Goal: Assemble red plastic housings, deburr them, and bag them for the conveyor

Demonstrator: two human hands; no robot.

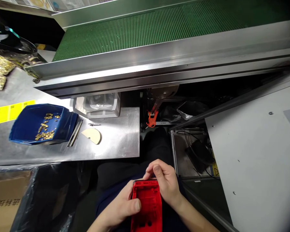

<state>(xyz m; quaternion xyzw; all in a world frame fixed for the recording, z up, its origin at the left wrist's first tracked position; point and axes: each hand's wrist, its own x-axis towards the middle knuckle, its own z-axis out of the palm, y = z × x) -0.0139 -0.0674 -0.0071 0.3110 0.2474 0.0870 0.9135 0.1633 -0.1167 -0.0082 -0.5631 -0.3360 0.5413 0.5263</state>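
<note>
A red plastic housing (148, 206), an open shell with ribs and small holes inside, is held low in front of my lap. Its lower end runs out of the picture. My left hand (125, 204) grips the housing's left side, the thumb lying over the rim and the other fingers hidden underneath. Against the upper right corner, my right hand (165, 183) is closed, its fingers curled over by the top edge and the thumb pressed near the index finger. Whether a small part sits between those right fingertips cannot be seen.
On the metal table (120, 141) are a blue bin (26, 125) with brass parts, thin tools (74, 132), a cream half-disc (93, 135) and a grey tray (106, 112). A green conveyor (125, 32) crosses beyond. A white panel (253, 154) stands right, a carton (7, 199) lower left.
</note>
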